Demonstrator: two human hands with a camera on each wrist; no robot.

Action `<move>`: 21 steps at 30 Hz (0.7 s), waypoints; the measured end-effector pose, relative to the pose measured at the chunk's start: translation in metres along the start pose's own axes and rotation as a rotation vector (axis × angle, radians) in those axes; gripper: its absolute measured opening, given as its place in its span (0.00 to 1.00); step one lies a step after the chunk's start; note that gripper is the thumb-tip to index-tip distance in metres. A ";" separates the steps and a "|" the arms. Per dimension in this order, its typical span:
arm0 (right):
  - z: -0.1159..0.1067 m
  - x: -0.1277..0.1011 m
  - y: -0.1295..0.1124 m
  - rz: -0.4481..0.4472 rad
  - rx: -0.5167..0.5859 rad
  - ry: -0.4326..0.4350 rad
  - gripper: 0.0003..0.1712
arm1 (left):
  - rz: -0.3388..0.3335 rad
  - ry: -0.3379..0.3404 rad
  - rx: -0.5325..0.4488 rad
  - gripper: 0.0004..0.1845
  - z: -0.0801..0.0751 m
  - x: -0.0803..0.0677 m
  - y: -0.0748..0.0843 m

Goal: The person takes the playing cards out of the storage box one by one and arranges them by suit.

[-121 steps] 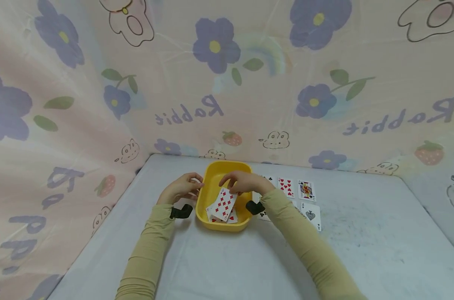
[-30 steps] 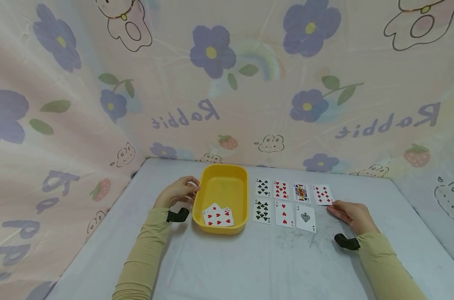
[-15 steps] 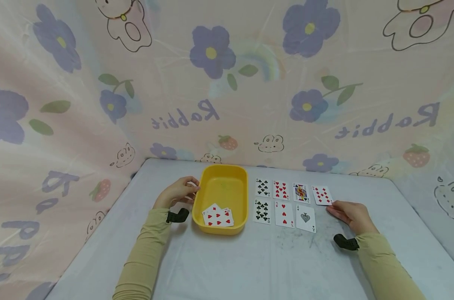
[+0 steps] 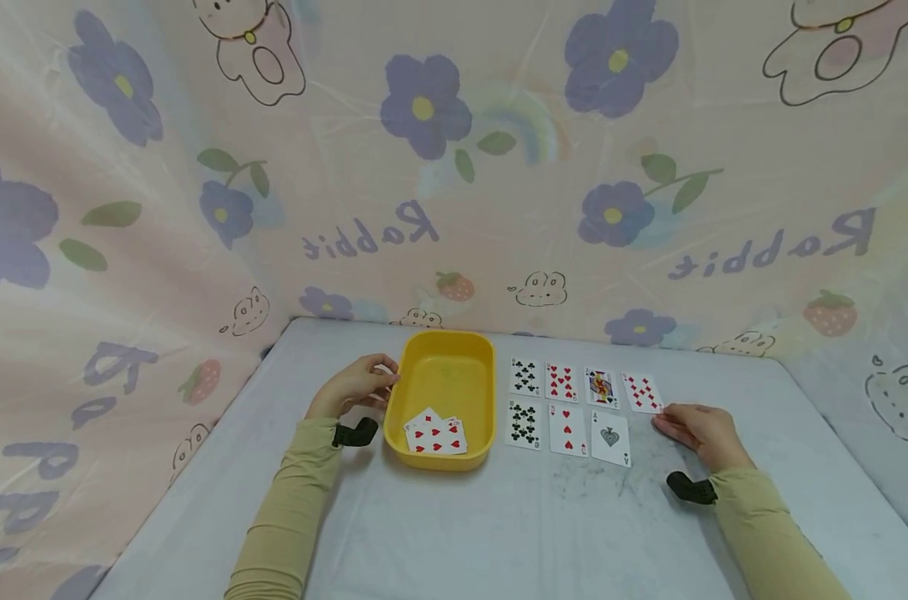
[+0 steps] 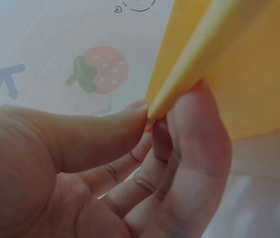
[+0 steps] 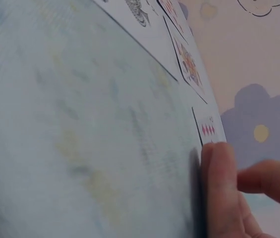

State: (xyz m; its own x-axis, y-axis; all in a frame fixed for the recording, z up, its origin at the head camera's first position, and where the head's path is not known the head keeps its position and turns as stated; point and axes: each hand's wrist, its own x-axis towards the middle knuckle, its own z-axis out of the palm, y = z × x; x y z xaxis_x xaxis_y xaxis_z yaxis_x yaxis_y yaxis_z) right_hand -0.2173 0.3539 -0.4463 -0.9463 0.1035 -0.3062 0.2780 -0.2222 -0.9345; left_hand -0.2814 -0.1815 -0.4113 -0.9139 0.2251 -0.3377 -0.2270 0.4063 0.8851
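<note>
Left hand (image 4: 356, 385) pinches the yellow tray (image 4: 442, 379) rim on the tabletop (image 4: 499, 517). Right hand (image 4: 699, 433), fingers relaxed, apparently touches the diamond card (image 4: 643, 392), rightmost of the upper row.

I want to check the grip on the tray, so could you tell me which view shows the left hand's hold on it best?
The left wrist view: thumb and fingers pinch the yellow tray rim close up. The head view shows the left hand at the tray's side, small. The right wrist view shows neither.
</note>
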 end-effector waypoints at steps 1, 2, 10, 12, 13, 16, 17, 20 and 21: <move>0.001 0.000 0.000 0.006 -0.006 0.007 0.12 | -0.002 0.003 0.000 0.11 0.000 0.000 0.000; 0.003 -0.001 -0.001 0.011 -0.015 0.013 0.13 | -0.003 0.005 0.001 0.11 0.000 0.000 -0.001; 0.047 0.008 -0.018 -0.095 -0.246 -0.005 0.22 | -0.006 0.010 0.000 0.12 -0.004 -0.002 -0.002; 0.070 0.009 -0.027 -0.158 -0.352 -0.077 0.25 | -0.006 0.012 0.006 0.12 -0.004 -0.002 -0.001; 0.083 0.008 -0.031 -0.187 -0.401 -0.126 0.25 | -0.011 0.014 0.000 0.13 -0.004 -0.002 -0.001; 0.125 0.004 -0.043 -0.256 -0.513 -0.280 0.24 | -0.009 0.012 0.002 0.13 -0.004 -0.003 0.000; 0.139 0.002 -0.046 -0.273 -0.534 -0.331 0.23 | -0.006 0.008 0.000 0.13 -0.003 -0.002 0.001; 0.179 -0.001 -0.053 -0.314 -0.574 -0.455 0.21 | -0.001 0.002 -0.011 0.11 -0.002 -0.002 0.001; 0.192 -0.001 -0.054 -0.328 -0.579 -0.488 0.20 | 0.003 -0.001 -0.013 0.11 -0.001 -0.002 0.002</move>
State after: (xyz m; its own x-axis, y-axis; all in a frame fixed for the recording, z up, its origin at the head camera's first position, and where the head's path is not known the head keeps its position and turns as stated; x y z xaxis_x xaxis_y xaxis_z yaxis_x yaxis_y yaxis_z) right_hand -0.2627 0.1795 -0.3611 -0.9221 -0.3868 -0.0125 -0.1106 0.2943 -0.9493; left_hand -0.2808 -0.1822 -0.4089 -0.9143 0.2273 -0.3352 -0.2284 0.3941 0.8902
